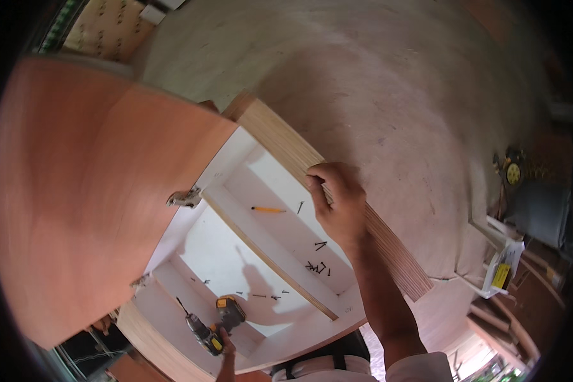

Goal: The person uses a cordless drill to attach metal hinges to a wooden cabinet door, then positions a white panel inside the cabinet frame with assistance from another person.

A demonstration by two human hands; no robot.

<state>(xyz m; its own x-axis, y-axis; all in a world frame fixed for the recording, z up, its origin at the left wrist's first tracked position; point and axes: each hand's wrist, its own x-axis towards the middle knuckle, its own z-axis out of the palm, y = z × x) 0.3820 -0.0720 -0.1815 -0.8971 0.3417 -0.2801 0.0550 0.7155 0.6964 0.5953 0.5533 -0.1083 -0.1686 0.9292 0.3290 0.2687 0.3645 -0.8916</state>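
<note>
My left hand (pixel 226 347) is wrapped round a yellow-and-black cordless drill (pixel 205 335) with a long bit pointing up and left. The drill is over the near compartment of a cabinet with a white interior (pixel 232 248). My right hand (pixel 339 198) grips the upper edge of a wood-grain board (pixel 293 143) along the cabinet's far right side, fingers curled over it. Inside the cabinet, a light wooden-edged shelf (pixel 267 253) divides the compartments. A yellow pencil (pixel 268 209) and several dark screws (pixel 315 267) are scattered inside.
A large reddish-brown door (pixel 95 197) stands swung out at the left on metal hinges (pixel 186 198). Concrete floor (pixel 388 83) spreads beyond the cabinet. At the right are a white frame-like object (pixel 496 261) and stacked wooden boards (pixel 506 331). A printed sheet (pixel 105 28) lies far left.
</note>
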